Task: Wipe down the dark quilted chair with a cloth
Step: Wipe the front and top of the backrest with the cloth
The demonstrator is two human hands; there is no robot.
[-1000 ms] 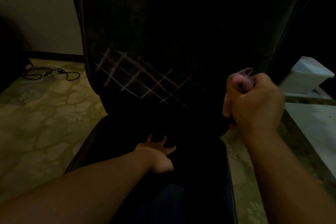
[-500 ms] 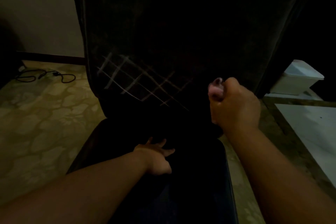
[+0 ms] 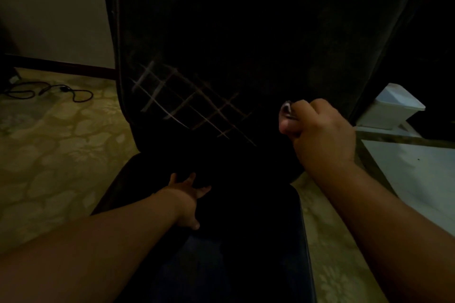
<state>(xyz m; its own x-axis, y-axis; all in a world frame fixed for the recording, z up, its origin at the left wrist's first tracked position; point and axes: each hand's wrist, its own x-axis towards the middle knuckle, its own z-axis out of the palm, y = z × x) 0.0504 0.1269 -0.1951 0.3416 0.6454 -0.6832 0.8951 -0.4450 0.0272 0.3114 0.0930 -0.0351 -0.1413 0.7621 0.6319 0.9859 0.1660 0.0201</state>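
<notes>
The right hand (image 3: 320,133) has its grip closed around a bunched cloth (image 3: 286,108), set against the chair (image 3: 221,32) backrest's lower right. Unwiped quilting lies to the grip's left and above. The left hand (image 3: 187,202) rests flat on the seat, fingers spread.

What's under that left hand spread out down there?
The left hand rests with fingers spread on the chair's dark seat, near where it meets the quilted backrest. The seat is too dark to show detail, and whatever lies directly beneath the palm is covered.
</notes>
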